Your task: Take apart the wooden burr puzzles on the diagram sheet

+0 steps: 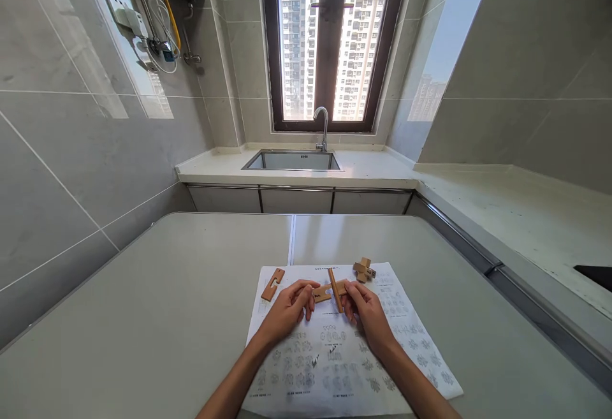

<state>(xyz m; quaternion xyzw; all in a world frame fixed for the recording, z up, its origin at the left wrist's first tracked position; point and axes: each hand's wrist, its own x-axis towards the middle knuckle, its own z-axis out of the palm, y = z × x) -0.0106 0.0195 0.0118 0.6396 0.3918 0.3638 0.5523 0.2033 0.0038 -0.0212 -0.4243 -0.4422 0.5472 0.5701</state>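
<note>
Between my hands are two flat wooden puzzle pieces, raised a little over a printed sheet [344,377]. My left hand [289,307] pinches the left end of a notched wooden puzzle piece [322,294], which has a dark mark on it. At its right side, a second wooden puzzle piece [336,291] stands crosswise, seen nearly edge-on. My right hand [363,309] closes its fingers on the right end beside the crossing; which piece its fingertips press is partly hidden. Another notched wooden piece [273,284] lies at the sheet's upper left. Some joined wooden pieces [364,270] sit at the upper right.
The sheet, printed with diagrams and check marks, lies on a pale table [191,317] with a centre seam. Beyond are a counter [373,164], a sink [294,161] with a faucet [324,129], and a window. Another counter [526,215] runs along the right.
</note>
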